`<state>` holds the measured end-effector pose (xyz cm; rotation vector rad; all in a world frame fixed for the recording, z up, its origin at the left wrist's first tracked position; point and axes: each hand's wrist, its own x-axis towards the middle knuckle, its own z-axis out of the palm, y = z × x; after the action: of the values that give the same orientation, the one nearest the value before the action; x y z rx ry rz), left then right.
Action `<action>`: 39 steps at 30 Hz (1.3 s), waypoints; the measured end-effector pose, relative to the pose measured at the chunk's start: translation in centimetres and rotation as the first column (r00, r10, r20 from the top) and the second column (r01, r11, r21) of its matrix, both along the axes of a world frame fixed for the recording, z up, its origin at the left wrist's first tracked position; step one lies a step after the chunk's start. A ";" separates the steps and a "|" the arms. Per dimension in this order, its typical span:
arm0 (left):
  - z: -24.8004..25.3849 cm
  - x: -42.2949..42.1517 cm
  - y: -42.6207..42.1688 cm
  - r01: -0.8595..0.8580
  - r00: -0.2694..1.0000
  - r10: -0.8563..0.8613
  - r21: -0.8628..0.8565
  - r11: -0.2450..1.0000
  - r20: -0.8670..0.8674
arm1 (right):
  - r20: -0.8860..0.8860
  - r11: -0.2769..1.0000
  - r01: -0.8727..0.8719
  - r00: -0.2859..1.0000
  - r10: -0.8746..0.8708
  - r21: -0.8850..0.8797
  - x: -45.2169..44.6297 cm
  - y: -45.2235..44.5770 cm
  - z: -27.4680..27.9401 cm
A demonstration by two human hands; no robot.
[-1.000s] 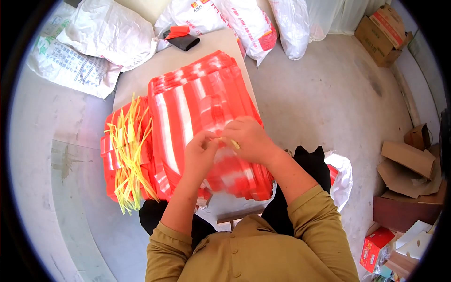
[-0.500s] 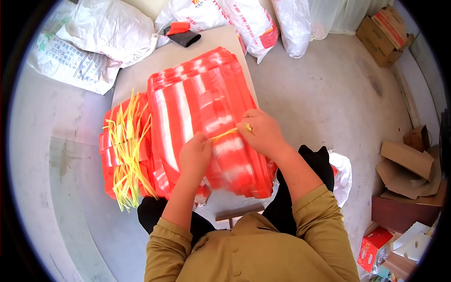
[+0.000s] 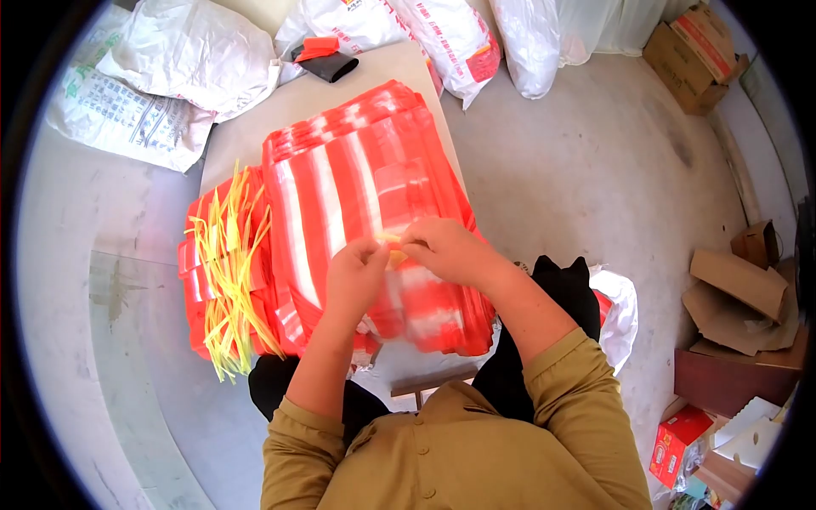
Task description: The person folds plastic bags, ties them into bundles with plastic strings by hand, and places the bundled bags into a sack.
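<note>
Strips (image 3: 228,293) left of bag stack (image 3: 361,191), sacks (image 3: 448,44) behind, cartons (image 3: 738,293) right

A mustard-brown shirt (image 3: 484,466) is worn, fastened down the front by small round buttons (image 3: 428,454) in a matching tone. Sleeves (image 3: 586,391) are ended near the elbow, edged with a hem band. Black trousers (image 3: 565,293) are worn below. Left hand (image 3: 353,274) and right hand (image 3: 448,248) are bare.

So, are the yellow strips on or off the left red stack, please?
On: the yellow strips lie across the red stack, ends overhanging.
</note>
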<state>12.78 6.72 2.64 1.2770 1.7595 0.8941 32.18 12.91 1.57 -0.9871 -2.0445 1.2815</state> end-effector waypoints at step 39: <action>-0.7 1.7 -0.8 0.020 0.990 0.005 0.176 0.984 -0.139 | 0.025 0.827 0.060 0.996 -0.090 0.559 -0.3 -0.9 -1.4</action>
<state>14.51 5.89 1.94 1.4911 1.8130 0.9962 31.91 12.03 0.17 -0.8087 -2.2010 0.5494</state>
